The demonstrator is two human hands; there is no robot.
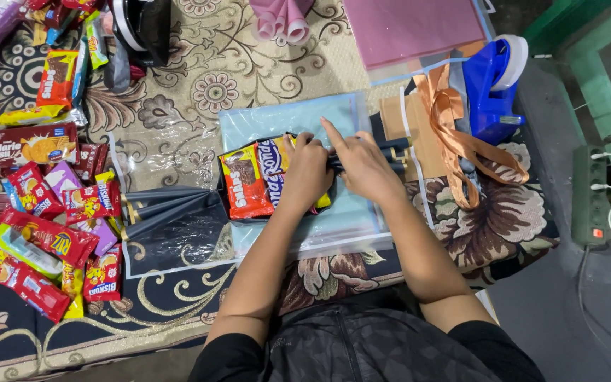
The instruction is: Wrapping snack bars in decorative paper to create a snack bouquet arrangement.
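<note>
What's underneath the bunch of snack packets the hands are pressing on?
Under the snack packets lies a pale blue sheet inside clear plastic wrap, spread over a patterned carpet. The left hand and right hand cover the bunch's right end, so what's beneath there is hidden.

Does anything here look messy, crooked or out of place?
Nothing looks spilled or broken. The snack packets at the left lie in a loose, overlapping heap rather than in rows, and the orange ribbon trails untidily beside the blue tape dispenser. Both hands, left hand and right hand, rest on the small bundle of packets.
</note>
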